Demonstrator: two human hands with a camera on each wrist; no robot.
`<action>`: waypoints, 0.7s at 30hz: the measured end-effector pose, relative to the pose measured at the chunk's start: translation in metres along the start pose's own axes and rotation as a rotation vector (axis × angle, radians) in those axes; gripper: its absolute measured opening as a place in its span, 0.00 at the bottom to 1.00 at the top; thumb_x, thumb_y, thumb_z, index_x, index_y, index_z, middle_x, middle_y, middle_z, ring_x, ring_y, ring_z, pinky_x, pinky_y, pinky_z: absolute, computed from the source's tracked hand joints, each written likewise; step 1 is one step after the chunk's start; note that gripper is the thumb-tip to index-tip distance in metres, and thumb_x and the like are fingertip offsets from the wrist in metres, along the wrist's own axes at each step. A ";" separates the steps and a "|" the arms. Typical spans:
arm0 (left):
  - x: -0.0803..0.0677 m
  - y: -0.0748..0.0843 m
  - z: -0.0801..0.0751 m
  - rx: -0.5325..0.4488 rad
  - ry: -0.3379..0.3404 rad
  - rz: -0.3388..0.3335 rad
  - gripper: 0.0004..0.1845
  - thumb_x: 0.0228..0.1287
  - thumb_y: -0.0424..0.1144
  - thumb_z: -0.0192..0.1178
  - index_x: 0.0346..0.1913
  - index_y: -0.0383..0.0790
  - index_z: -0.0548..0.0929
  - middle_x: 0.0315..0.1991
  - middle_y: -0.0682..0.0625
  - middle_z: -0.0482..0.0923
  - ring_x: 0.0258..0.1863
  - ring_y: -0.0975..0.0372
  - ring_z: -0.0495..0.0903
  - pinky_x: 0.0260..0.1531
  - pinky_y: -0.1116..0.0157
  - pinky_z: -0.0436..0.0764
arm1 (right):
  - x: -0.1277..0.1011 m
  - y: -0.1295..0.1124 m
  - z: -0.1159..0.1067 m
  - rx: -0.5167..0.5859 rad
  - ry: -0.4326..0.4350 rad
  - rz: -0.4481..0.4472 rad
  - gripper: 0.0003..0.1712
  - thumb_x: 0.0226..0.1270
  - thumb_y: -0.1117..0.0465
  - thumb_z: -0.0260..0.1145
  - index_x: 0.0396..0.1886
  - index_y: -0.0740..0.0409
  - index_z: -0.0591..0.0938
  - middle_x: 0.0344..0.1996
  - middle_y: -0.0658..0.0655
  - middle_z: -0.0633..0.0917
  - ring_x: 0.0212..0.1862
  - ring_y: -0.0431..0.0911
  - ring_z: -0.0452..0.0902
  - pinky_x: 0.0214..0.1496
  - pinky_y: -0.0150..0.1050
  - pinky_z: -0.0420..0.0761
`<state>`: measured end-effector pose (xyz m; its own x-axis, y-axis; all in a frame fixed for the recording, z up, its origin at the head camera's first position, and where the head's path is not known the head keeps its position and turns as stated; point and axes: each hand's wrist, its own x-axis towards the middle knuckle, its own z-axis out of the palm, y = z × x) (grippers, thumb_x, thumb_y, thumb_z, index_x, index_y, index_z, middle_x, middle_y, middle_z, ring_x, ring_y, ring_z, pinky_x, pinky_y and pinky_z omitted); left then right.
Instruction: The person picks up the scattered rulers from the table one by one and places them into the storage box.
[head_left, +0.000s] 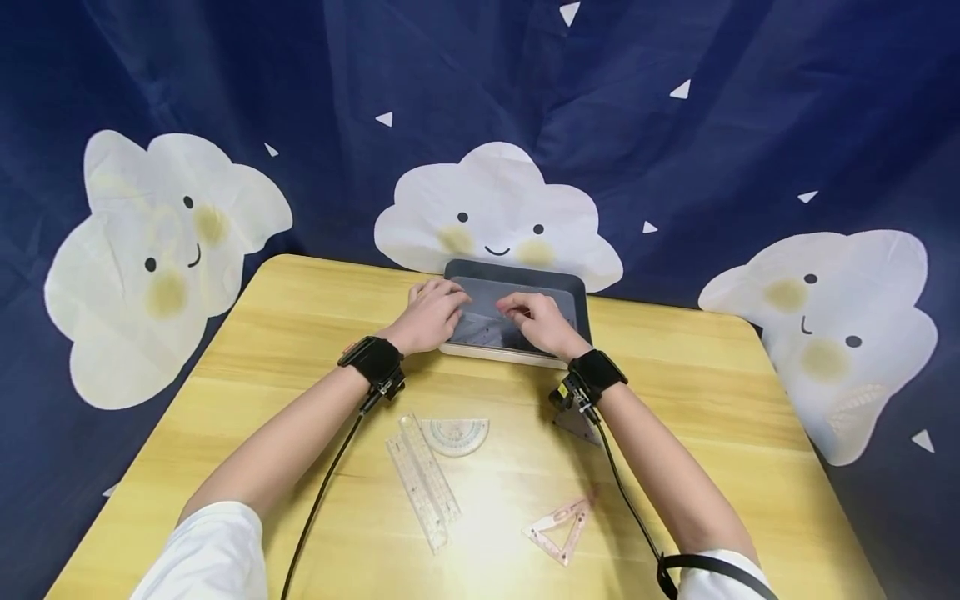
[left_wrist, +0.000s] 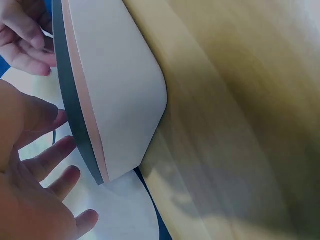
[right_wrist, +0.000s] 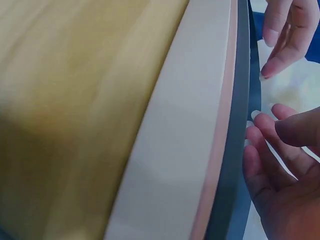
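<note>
A shallow rectangular box [head_left: 513, 356] stands near the table's back edge, with a dark grey inside and rim. From the wrists its outer wall [left_wrist: 117, 75] looks white, with a pink band [right_wrist: 212, 165] below the dark rim. My left hand [head_left: 431, 315] is at the box's left end, fingers spread, their tips overlapping the rim in the left wrist view. Over the right half of the box is my right hand [head_left: 542, 321], fingers loosely bent. In the right wrist view its thumb stands apart from the fingers, and nothing shows between them.
Nearer me on the wooden table [head_left: 675, 467] lie two clear rulers [head_left: 423, 479], a clear protractor [head_left: 456, 435] and a pinkish set square [head_left: 558, 529]. Another clear set square [head_left: 577, 425] is partly hidden under my right wrist. Behind the table hangs a blue cloth [head_left: 480, 75] with printed clouds.
</note>
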<state>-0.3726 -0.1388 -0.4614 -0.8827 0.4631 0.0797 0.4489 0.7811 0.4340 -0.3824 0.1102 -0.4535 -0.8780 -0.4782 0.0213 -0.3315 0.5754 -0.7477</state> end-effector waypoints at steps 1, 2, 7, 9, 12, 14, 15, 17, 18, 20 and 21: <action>-0.003 0.001 0.001 -0.013 0.012 0.002 0.18 0.80 0.36 0.54 0.67 0.41 0.81 0.71 0.43 0.72 0.73 0.45 0.63 0.72 0.38 0.54 | -0.003 0.000 0.001 -0.002 0.014 -0.003 0.16 0.80 0.70 0.57 0.60 0.65 0.84 0.55 0.64 0.87 0.56 0.56 0.84 0.61 0.50 0.82; -0.005 0.002 0.001 -0.030 0.027 0.006 0.18 0.80 0.36 0.55 0.67 0.41 0.81 0.70 0.43 0.73 0.73 0.45 0.64 0.71 0.38 0.56 | -0.006 0.000 0.002 -0.006 0.030 -0.006 0.16 0.80 0.69 0.58 0.60 0.65 0.85 0.55 0.63 0.87 0.56 0.56 0.84 0.60 0.50 0.82; -0.025 0.009 0.008 -0.089 0.119 0.029 0.22 0.75 0.39 0.63 0.67 0.38 0.80 0.67 0.42 0.75 0.68 0.46 0.69 0.63 0.44 0.65 | -0.023 -0.002 0.013 -0.048 0.123 -0.082 0.15 0.77 0.67 0.64 0.60 0.66 0.85 0.54 0.63 0.88 0.54 0.54 0.85 0.58 0.50 0.84; -0.035 0.013 0.010 -0.108 0.160 0.040 0.24 0.71 0.39 0.67 0.67 0.37 0.80 0.66 0.41 0.75 0.66 0.45 0.70 0.61 0.45 0.67 | -0.033 -0.006 0.017 -0.074 0.150 -0.129 0.16 0.77 0.66 0.65 0.60 0.66 0.84 0.54 0.64 0.87 0.54 0.55 0.84 0.57 0.51 0.84; -0.048 0.018 0.013 -0.136 0.214 0.053 0.27 0.68 0.38 0.71 0.67 0.36 0.79 0.64 0.40 0.74 0.65 0.45 0.72 0.64 0.46 0.69 | -0.047 -0.013 0.022 -0.107 0.181 -0.182 0.16 0.76 0.65 0.67 0.60 0.65 0.84 0.54 0.63 0.86 0.55 0.57 0.83 0.54 0.53 0.84; -0.058 0.022 0.014 -0.164 0.228 0.050 0.28 0.66 0.37 0.72 0.68 0.35 0.79 0.62 0.40 0.75 0.64 0.46 0.72 0.66 0.47 0.70 | -0.056 -0.019 0.024 -0.125 0.190 -0.214 0.16 0.76 0.64 0.67 0.59 0.64 0.85 0.55 0.62 0.86 0.57 0.57 0.83 0.55 0.53 0.83; -0.063 0.024 0.014 -0.171 0.228 0.046 0.29 0.66 0.37 0.72 0.68 0.36 0.78 0.61 0.41 0.75 0.63 0.47 0.73 0.67 0.47 0.70 | -0.060 -0.021 0.025 -0.129 0.192 -0.229 0.16 0.76 0.64 0.68 0.59 0.64 0.85 0.55 0.62 0.86 0.57 0.57 0.83 0.56 0.53 0.83; -0.072 0.028 0.014 -0.179 0.214 0.036 0.29 0.66 0.38 0.72 0.68 0.35 0.78 0.58 0.42 0.77 0.61 0.48 0.74 0.65 0.48 0.73 | -0.068 -0.026 0.028 -0.147 0.194 -0.262 0.16 0.74 0.64 0.68 0.58 0.64 0.85 0.54 0.61 0.87 0.58 0.56 0.83 0.59 0.53 0.82; -0.077 0.030 0.014 -0.180 0.202 0.030 0.29 0.66 0.39 0.72 0.68 0.35 0.78 0.58 0.42 0.77 0.60 0.48 0.75 0.65 0.48 0.74 | -0.071 -0.028 0.030 -0.155 0.191 -0.275 0.16 0.74 0.64 0.69 0.58 0.64 0.85 0.54 0.60 0.87 0.58 0.55 0.83 0.61 0.52 0.82; -0.087 0.033 0.014 -0.174 0.176 0.025 0.28 0.66 0.40 0.72 0.67 0.35 0.79 0.57 0.42 0.78 0.59 0.48 0.76 0.63 0.48 0.76 | -0.078 -0.032 0.034 -0.164 0.183 -0.292 0.17 0.73 0.64 0.69 0.58 0.63 0.85 0.54 0.60 0.87 0.59 0.55 0.83 0.63 0.52 0.81; -0.091 0.034 0.015 -0.167 0.165 0.024 0.28 0.66 0.40 0.73 0.66 0.35 0.80 0.57 0.42 0.79 0.58 0.48 0.76 0.62 0.49 0.77 | -0.081 -0.034 0.037 -0.164 0.175 -0.297 0.17 0.72 0.64 0.70 0.58 0.63 0.85 0.54 0.60 0.87 0.59 0.54 0.83 0.63 0.52 0.81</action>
<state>-0.2753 -0.1480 -0.4674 -0.8889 0.3955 0.2312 0.4532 0.6844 0.5712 -0.2872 0.1055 -0.4543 -0.7766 -0.5272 0.3449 -0.6186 0.5343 -0.5760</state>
